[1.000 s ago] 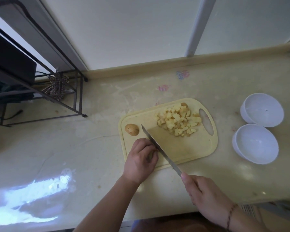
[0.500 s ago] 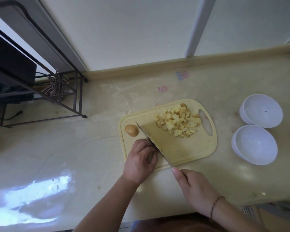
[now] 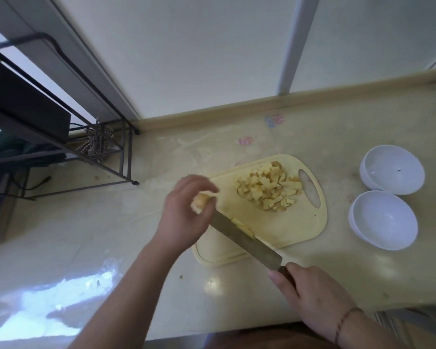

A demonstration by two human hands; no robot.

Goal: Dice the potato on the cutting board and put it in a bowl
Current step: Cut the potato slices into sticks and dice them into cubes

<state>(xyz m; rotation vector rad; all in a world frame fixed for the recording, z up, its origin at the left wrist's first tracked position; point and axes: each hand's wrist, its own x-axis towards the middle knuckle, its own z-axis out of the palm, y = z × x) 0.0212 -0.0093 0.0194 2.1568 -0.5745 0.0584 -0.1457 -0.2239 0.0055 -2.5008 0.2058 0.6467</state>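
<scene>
A pale yellow cutting board [image 3: 287, 230] lies on the counter. A pile of diced potato [image 3: 267, 188] sits at its far right, near the handle hole. My left hand [image 3: 186, 212] hovers over the board's left end, its fingers pinching a small potato piece [image 3: 200, 200]. My right hand [image 3: 310, 295] grips the handle of a long knife [image 3: 244, 239]. The blade lies low across the board, with a few pale potato pieces [image 3: 242, 226] resting against it. Two white bowls stand to the right of the board, the near bowl [image 3: 383, 219] and the far bowl [image 3: 392, 168]; both hold nothing.
A black wire rack [image 3: 61, 137] stands at the back left of the counter with dark items on it. The counter's front edge [image 3: 212, 331] runs just below my arms. A wall and window frame rise behind the counter.
My left hand left the piece it was holding down at the board's near edge, moved up and left, and picked up the small potato piece. The knife slid back toward me.
</scene>
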